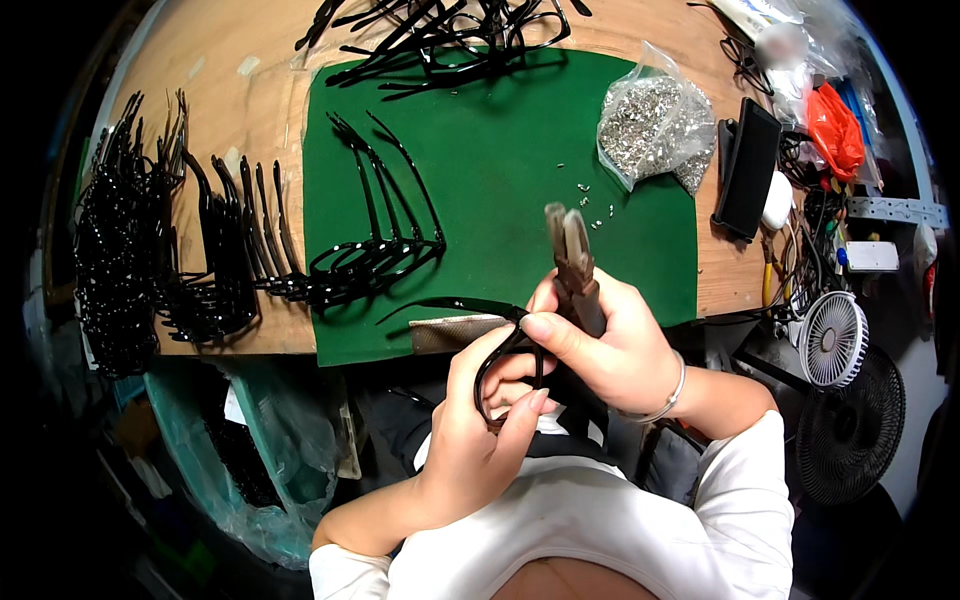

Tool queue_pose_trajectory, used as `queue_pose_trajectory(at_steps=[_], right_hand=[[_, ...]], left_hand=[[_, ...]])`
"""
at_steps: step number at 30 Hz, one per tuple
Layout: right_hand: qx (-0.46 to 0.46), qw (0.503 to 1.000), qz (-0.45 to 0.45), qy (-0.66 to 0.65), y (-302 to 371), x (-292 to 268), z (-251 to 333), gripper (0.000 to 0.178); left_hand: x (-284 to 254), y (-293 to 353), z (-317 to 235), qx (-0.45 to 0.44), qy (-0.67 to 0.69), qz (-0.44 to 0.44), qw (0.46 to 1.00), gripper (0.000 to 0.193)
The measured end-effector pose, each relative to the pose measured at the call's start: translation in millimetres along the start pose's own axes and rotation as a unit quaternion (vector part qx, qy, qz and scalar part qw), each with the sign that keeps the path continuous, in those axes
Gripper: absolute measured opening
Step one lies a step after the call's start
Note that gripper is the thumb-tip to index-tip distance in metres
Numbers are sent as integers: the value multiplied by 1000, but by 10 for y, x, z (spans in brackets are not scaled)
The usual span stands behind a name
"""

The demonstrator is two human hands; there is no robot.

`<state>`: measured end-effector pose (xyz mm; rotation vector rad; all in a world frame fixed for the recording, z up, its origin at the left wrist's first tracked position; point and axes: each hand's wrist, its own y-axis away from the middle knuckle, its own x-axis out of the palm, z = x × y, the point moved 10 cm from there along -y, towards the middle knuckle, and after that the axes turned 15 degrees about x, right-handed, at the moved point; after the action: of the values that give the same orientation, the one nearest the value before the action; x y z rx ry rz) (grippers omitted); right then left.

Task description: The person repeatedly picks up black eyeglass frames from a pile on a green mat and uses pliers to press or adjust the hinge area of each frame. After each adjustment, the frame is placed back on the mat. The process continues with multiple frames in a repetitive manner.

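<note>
Currently your left hand (pixel 470 425) has its fingers closed on the black eyeglass frame (pixel 490 308) at the green mat (pixel 500 200)'s near edge; your right hand (pixel 628 335) thumbs its corner while gripping pliers (pixel 574 275). Loosening that grip could let them swing and scratch the frame.

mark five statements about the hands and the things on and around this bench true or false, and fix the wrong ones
1. The right hand holds pliers. True.
2. The left hand is empty. False: it holds a black glasses frame.
3. The mat is green. True.
4. The clear bag of small silvery pieces lies at the mat's left edge. False: it lies toward the mat's right side.
5. A white fan stands to the right of both hands. True.
</note>
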<state>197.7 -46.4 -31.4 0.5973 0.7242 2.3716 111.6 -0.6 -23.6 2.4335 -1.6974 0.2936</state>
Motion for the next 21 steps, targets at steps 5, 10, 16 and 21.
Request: queue_pose_trajectory(at_steps=[5,10,16,21], right_hand=[[109,984,77,-114,-42,77,-131,16],[97,991,37,-82,-9,27,-64,17],[104,992,15,-75,1,11,-89,19],[78,993,3,-88,-12,1,-112,20]], left_hand=[[6,-4,29,-10,10,9,1000,53],[30,3,63,-35,69,1,997,54],[54,0,71,-25,73,21,997,55],[50,-10,62,-30,81,19,996,55]])
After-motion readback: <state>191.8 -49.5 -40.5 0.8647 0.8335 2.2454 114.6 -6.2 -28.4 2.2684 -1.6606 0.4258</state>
